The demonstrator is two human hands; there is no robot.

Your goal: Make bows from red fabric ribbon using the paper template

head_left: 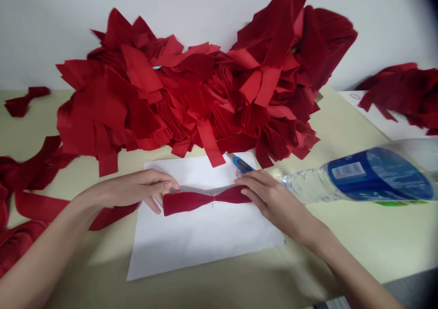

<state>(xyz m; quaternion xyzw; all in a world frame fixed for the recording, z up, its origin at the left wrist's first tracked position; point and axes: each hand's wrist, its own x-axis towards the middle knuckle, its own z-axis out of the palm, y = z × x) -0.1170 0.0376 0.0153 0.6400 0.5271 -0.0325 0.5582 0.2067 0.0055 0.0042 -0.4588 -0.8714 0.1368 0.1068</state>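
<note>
A short dark red velvet ribbon point(188, 203), pinched narrow at its middle, lies across a white sheet of paper point(191, 245). Small pen marks on the paper show at the narrow part. At the ribbon's left end is my left hand point(132, 188), its fingers loosely spread and bent, with no visible grip on the ribbon. My right hand point(273, 199) has the ribbon's right end between thumb and fingers. A blue utility knife point(242, 164) lies behind the ribbon, close to my right fingers. Part of the ribbon's right end is hidden by that hand.
A large heap of cut red ribbon strips point(191, 95) is piled against the wall. A water bottle with a blue label point(369, 174) lies at the right. More red strips point(407, 90) rest on paper far right. Long red ribbon point(41, 204) trails at the left.
</note>
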